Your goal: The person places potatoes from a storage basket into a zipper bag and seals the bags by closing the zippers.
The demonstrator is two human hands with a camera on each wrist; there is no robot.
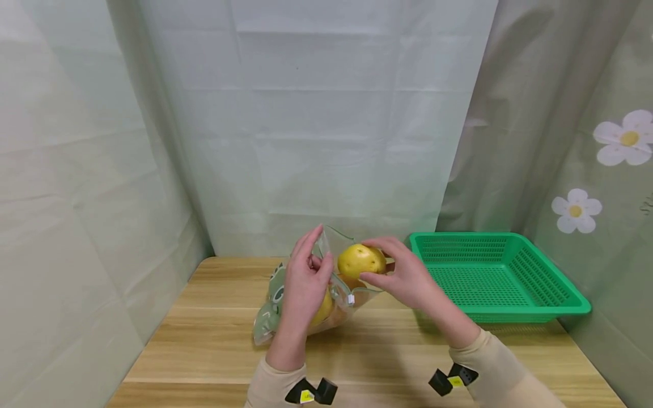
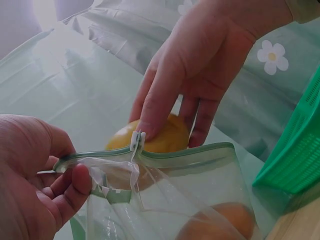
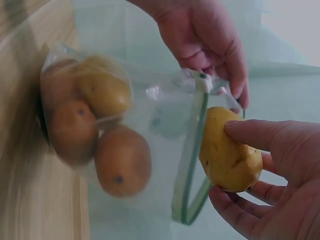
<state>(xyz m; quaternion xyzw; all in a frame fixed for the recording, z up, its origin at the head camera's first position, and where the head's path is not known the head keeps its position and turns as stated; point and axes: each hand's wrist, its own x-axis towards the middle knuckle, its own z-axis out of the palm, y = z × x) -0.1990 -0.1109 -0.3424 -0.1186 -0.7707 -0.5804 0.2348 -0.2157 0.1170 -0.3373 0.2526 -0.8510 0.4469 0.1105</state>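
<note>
My right hand (image 1: 408, 277) had its grip clamped on a yellow fruit (image 1: 361, 259), thumb under, fingers over the top, right at the mouth of the zip bag (image 1: 285, 306). My left hand (image 1: 304, 280) pinched the bag's near rim (image 2: 107, 192), fingers curled on the plastic, holding the opening up off the table (image 1: 214, 340).

The fruit sat in the air just at the green zip edge (image 3: 192, 150), touching or nearly touching it; couldn't tell from the pics whether it was partly inside. Its long axis ran roughly left-right in the head view, more or less crossways to the opening, w/ one rounded end aimed toward the bag mouth. Which end was the stem end I couldn't tell.

Inside the bag, approx three more fruits (image 3: 122, 160) lay bunched at the bottom, resting on the table side.

Risks, as I judged them: the white slider clip (image 2: 138, 141) sat right against my right fingers, so it could snag there. The mouth looked narrow vs. the fruit, so the fruit could catch on the rim and pop out of my grip. If my left pinch slipped, the mouth would sag shut.

The green basket (image 1: 561, 297) stood to the right, near but apart from my right wrist.
</note>
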